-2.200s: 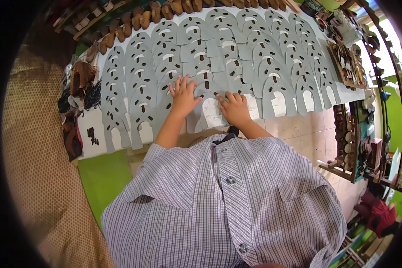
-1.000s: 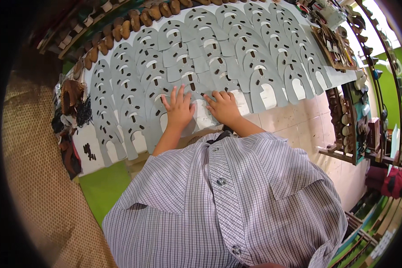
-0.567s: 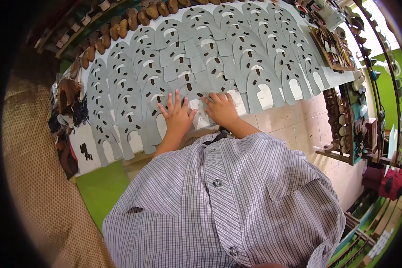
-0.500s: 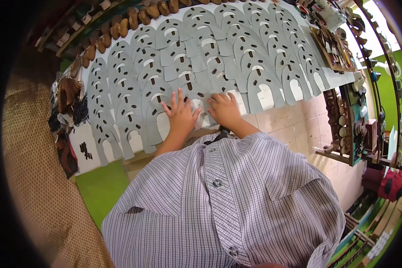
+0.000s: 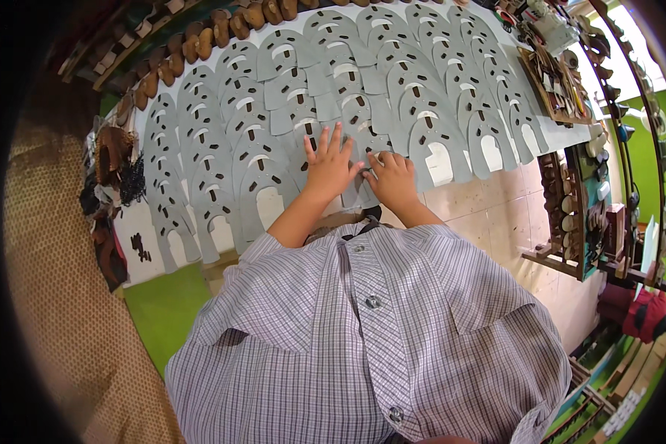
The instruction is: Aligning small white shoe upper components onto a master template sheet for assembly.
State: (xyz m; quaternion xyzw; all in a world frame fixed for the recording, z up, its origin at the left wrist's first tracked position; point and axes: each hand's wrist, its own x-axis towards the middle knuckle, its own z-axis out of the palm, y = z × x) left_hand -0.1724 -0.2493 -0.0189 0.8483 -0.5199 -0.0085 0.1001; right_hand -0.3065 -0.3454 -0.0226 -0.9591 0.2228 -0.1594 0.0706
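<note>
Rows of grey U-shaped shoe-upper pieces (image 5: 427, 122) overlap across a white table, each carrying several small dark brown strips. At the near edge in the middle, my left hand (image 5: 328, 170) rests with fingers spread on one of these pieces. My right hand (image 5: 394, 180) is just right of it, its fingers slightly bent and apart, touching the same area by a dark strip. The two thumbs nearly meet. Neither hand holds anything that I can see, and the piece beneath is partly covered by them.
Brown wooden shoe lasts (image 5: 203, 46) line the far left edge. A small pile of dark strips (image 5: 140, 248) lies at the table's left corner. At the far right stands a wooden tray (image 5: 555, 85) of tools, with a shoe rack (image 5: 570, 214) beside the table.
Both hands have shifted to the right, the left also reaching a little farther forward. They are closer together, and the left hand lies flatter over the grey piece.
</note>
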